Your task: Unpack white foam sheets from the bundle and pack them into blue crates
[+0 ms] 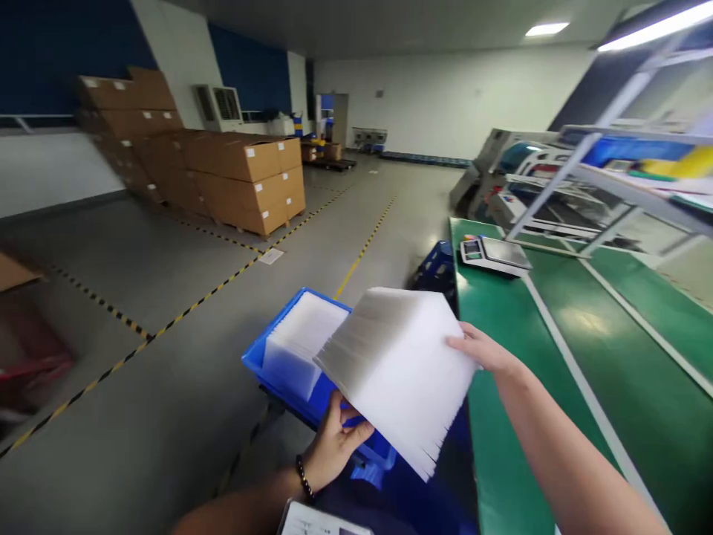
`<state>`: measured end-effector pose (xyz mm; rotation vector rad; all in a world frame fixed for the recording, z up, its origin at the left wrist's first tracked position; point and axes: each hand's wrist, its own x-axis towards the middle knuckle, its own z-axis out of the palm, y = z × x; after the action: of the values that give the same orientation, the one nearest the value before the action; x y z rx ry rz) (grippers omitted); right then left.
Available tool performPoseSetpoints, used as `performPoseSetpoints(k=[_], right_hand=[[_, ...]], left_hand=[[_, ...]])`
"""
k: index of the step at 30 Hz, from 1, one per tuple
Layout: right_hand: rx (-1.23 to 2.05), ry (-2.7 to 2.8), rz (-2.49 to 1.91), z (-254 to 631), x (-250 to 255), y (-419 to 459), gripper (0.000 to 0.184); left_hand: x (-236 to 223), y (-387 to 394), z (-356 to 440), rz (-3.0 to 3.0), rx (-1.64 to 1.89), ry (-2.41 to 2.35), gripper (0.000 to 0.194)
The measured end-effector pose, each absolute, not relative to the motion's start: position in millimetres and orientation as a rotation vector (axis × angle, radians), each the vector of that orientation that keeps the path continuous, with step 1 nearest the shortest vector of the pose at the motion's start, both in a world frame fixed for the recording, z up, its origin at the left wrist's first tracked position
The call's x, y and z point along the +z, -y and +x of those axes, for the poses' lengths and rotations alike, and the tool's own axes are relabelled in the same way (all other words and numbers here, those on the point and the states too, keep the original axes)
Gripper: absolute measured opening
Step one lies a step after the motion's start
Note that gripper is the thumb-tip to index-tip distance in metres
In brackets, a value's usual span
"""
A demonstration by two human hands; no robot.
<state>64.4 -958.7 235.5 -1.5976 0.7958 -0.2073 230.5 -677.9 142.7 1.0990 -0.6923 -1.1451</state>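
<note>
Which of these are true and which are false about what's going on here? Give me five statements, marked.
1. The left hand and right hand both hold the loose stack of white sheets. True.
2. The blue crate is empty. False: more white sheets stand in the blue crate.
3. A digital scale sits on the green worktop. True.
4. A beaded bracelet is on the right wrist. False: the beaded bracelet is on the left.
5. Cardboard boxes are stacked across the room. True.

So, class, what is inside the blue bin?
A stack of white sheets stands in the bin, bare blue beside it. The held sheets and left hand hide whatever lies behind them.
</note>
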Motion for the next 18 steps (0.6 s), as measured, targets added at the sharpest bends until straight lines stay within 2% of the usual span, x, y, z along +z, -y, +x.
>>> performPoseSetpoints(k=[4, 8, 13, 18], right_hand=[[0.038, -0.746, -1.645, 141, 214, 982, 0.051], [0.272, -0.766, -1.676, 160, 186, 997, 0.050], [0.468, -0.812, -1.790, 177, 158, 1010, 0.059], [0.545, -0.955, -2.014, 206, 119, 1024, 0.054]], left_hand=[[104, 685, 249, 1.129, -1.165, 0.535, 0.052], [70, 699, 252, 1.119, -1.501, 0.452, 0.067], [44, 719, 269, 1.036, -1.698, 0.132, 0.066], [29, 738, 280, 1.165, -1.796, -0.047, 0.063]])
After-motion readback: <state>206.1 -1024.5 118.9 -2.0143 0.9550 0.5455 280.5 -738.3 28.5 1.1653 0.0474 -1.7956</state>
